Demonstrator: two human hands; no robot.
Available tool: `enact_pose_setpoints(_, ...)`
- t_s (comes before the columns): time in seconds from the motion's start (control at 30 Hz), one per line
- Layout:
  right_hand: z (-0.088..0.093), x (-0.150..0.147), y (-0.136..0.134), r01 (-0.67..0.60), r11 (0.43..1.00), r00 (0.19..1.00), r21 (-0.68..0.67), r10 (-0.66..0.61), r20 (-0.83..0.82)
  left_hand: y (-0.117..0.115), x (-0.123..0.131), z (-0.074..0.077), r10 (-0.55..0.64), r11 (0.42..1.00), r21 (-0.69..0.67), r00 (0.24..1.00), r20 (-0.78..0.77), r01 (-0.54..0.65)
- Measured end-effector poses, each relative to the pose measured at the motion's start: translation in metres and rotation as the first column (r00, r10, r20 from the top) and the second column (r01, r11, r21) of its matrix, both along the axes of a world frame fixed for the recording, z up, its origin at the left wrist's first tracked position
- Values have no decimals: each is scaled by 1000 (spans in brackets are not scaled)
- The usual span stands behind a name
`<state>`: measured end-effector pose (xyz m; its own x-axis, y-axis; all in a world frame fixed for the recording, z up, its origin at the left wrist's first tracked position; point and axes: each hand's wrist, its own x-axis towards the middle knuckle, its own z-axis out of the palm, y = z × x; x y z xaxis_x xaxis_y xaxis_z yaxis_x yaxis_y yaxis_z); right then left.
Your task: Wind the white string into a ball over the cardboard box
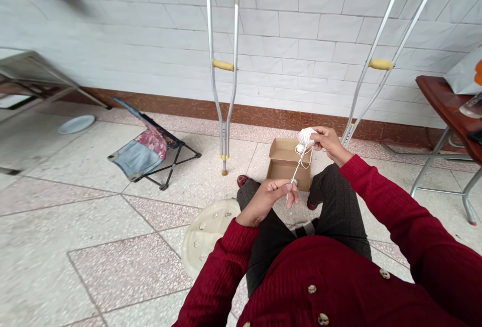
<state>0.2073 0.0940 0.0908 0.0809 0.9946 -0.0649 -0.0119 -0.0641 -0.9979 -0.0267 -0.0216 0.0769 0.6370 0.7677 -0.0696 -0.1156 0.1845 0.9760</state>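
My right hand [328, 142] grips a loose ball of white yarn [307, 138] from its right side, above an open cardboard box [286, 170]. A strand of yarn [297, 169] runs down from the ball to my left hand [271, 197], which is closer to my body. There the thumb and forefinger pinch the strand, and a short end hangs below the fingers. The box sits on the floor between my feet with its lid raised toward the wall. Part of its inside is hidden behind my left hand and the yarn.
Two crutches [223, 138] [367, 86] lean on the tiled wall. A folding chair [145, 153] stands on the left, and a pale round plastic stool [209, 231] is beside my left leg. On the right is a brown table [439, 98]; a plate [77, 124] lies far left.
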Motion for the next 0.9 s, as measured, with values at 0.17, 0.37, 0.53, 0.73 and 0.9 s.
enact_pose_setpoints(0.17, 8, -2, -15, -245, 942, 948, -230, 182, -261, 6, -14, -24, 39, 993, 119, 975, -219, -13)
enact_pose_setpoints(0.37, 1, -13, -54, -485, 827, 827, -283, 329, -456, 40, -9, -55, 259, 887, 460, 798, -545, 26)
enact_pose_setpoints(0.53, -27, -16, -87, -663, 665, 736, -343, 496, -461, 82, 6, -30, 530, 605, 773, 626, -571, 193)
enact_pose_setpoints(0.73, -49, -13, -71, -528, 732, 849, -430, 474, -236, 97, 21, 13, 647, 336, 855, 562, -515, 396)
enact_pose_setpoints(0.9, -56, -26, -50, -304, 885, 939, -353, 340, 45, 78, 32, 12, 667, 325, 845, 531, -523, 424)
